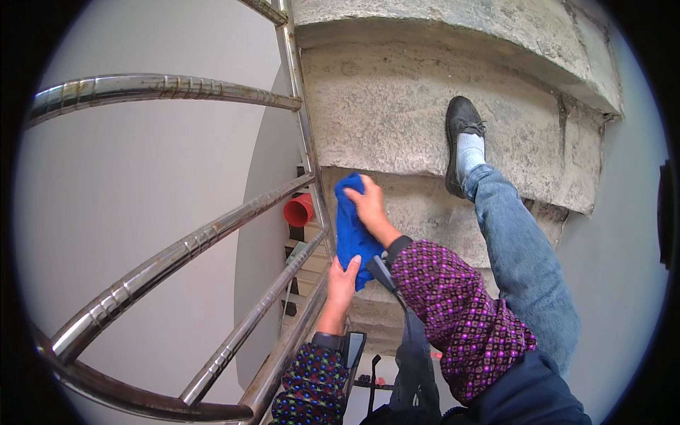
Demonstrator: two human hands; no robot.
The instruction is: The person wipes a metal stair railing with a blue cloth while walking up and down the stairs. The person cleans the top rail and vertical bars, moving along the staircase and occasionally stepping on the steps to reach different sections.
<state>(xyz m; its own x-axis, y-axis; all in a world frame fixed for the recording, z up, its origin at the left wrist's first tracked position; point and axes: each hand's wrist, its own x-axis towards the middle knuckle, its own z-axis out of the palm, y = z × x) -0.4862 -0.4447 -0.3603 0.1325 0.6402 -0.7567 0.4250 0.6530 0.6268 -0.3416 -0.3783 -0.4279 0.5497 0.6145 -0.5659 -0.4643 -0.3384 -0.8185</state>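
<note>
A bunched blue cloth (349, 226) stretches between my two hands, beside the lower rail of a metal stair railing. My right hand (369, 204) grips its upper end, thumb on top. Lower down, my left hand (342, 279) holds the other end, with the thumb laid along the cloth. Part of the left fingers is hidden behind the fabric. Both forearms wear patterned sleeve covers, the right one purple (446, 308) and the left one dark with coloured dots (313, 385).
Rough concrete steps (382, 106) rise ahead, with my shoe (463, 143) on one. Shiny metal railing bars (186, 249), rust-spotted in places, stand on the left. Beyond the railing, a red bucket-like container (298, 210) shows below. A grey-painted wall (621, 255) runs along the right.
</note>
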